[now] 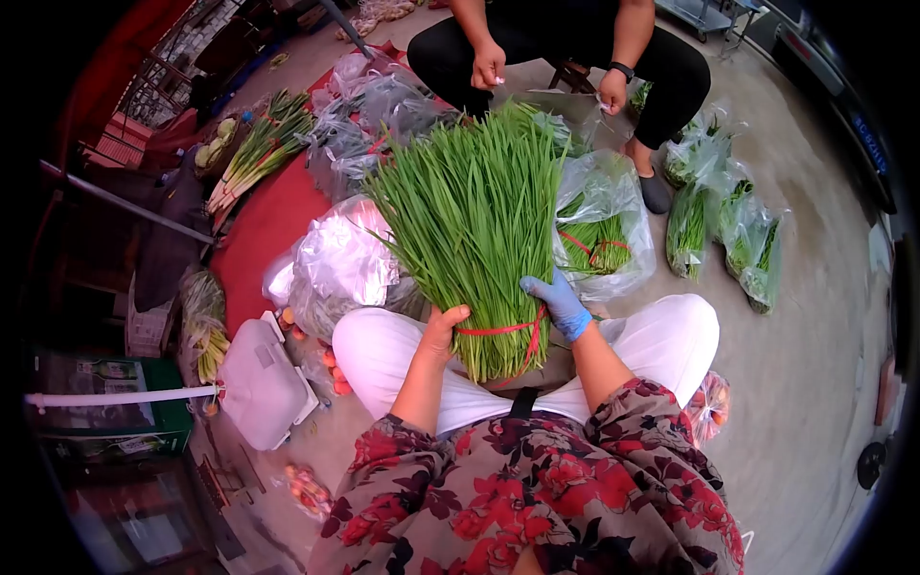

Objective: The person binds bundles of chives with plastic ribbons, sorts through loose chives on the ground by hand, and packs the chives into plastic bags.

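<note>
A large bundle of Chinese chives (470,216) stands between my two hands above my lap, leaves fanned out away from me. Red tape (489,331) wraps its lower part, and a loose end hangs down. My left hand (443,331), bare, grips the bundle's left side with the thumb on top. On the right side, my right hand (559,302) in a blue glove holds it with thumb and fingers near the tape. Most fingers of both hands are hidden behind the stems. Just past my right hand lies a clear bag (606,230) of red-tied greens.
Across from me a seated person's hands (489,65) hold a clear plastic bag open. Bagged greens (695,216) lie on the ground at right. At left are plastic bags (345,249), scallions (264,144), a foam box (264,383) and a white pole (125,396).
</note>
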The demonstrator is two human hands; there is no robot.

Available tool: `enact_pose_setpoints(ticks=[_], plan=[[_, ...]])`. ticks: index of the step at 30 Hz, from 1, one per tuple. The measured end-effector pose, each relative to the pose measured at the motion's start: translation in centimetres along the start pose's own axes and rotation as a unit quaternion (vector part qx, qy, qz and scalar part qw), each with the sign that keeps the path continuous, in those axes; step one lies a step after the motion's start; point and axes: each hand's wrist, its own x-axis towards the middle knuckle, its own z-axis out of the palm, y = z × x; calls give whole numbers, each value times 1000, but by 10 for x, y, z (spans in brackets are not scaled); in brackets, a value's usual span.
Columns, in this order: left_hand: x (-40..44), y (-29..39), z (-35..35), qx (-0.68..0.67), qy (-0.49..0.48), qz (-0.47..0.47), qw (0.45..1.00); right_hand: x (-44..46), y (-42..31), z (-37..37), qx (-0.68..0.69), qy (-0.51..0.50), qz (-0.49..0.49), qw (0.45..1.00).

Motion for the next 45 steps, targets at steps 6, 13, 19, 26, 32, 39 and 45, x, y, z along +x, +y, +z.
enact_pose_setpoints(ticks=[6, 13, 19, 26, 32, 39, 45], plan=[[-10, -2, 10, 20, 43, 62, 997, 4, -6, 2, -17, -1, 23, 1000], [-8, 15, 41, 95, 128, 111, 981, 17, 4, 0, -176, 93, -111, 974], [11, 5, 42, 148, 165, 149, 964, 26, 13, -1, -241, 152, -93, 954], [19, 2, 53, 142, 183, 143, 962, 19, -3, 10, -220, 167, -34, 961], [19, 8, 68, 221, 168, 134, 951, 29, 17, 2, -223, 137, -52, 964], [26, 13, 104, 531, 166, 168, 814, 29, 14, -4, 26, 74, -73, 994], [25, 33, 135, 661, -10, 236, 713, 28, 38, -45, 355, 90, 81, 927]])
